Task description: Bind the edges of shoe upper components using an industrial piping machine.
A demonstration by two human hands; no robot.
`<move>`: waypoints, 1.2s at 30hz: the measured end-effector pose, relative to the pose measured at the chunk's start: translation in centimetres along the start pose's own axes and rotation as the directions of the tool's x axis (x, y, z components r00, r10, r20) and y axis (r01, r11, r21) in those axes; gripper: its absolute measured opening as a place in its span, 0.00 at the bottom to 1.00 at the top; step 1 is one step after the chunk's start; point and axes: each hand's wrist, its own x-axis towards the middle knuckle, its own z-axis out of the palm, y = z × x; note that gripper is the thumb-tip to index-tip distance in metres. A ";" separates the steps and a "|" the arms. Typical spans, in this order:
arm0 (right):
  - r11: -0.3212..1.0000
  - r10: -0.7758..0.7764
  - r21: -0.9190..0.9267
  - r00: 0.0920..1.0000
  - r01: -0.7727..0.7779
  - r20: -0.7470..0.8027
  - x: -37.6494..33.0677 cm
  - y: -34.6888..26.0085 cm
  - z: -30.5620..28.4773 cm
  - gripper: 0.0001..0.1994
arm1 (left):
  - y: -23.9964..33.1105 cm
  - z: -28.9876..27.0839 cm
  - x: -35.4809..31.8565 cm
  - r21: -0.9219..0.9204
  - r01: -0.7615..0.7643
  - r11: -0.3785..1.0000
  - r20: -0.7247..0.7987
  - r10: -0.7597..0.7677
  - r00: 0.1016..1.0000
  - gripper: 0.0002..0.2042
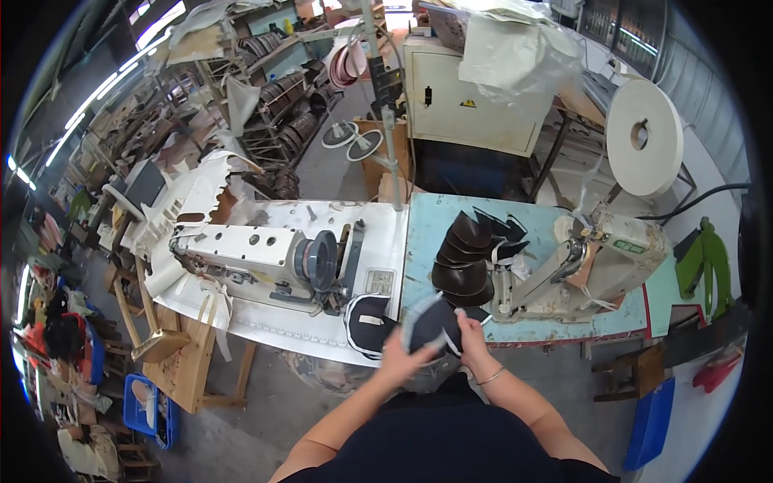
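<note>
In front of my body I hold a dark shoe-upper piece with a pale edge, blurred by motion. My left hand is closed on its lower left edge, the fingers smeared. My right hand, with a bracelet at the wrist, pinches its right side. Left of it, a similar dark piece with white edging lies on the white table's front edge. Just beyond my hands stands a stack of dark brown shoe uppers on the light blue table.
A white sewing machine with a grey handwheel is on the left table. At right stands another machine beneath a large white tape reel. A wooden stool and a blue bin are at lower left.
</note>
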 end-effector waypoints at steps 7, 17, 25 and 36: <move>0.998 -0.057 -0.038 0.998 0.058 0.015 -1.9 -1.2 1.7 0.16 | -10.3 -7.9 5.0 0.588 0.239 0.773 -0.561 0.178 0.808 0.32; 0.325 -0.617 -0.619 0.656 0.715 0.434 -6.2 -0.3 2.7 0.10 | -7.1 1.7 2.1 -0.684 0.442 0.580 0.184 -0.449 0.874 0.12; 0.854 0.242 -0.515 0.935 -0.079 0.258 -2.6 -0.9 0.4 0.23 | -6.1 3.0 1.0 -0.689 0.250 0.680 0.054 -0.297 0.953 0.15; 0.898 -0.142 -0.402 0.982 0.180 0.123 -3.6 -0.8 3.0 0.19 | -5.1 2.8 -0.1 -0.710 0.275 0.648 -0.017 -0.406 0.914 0.14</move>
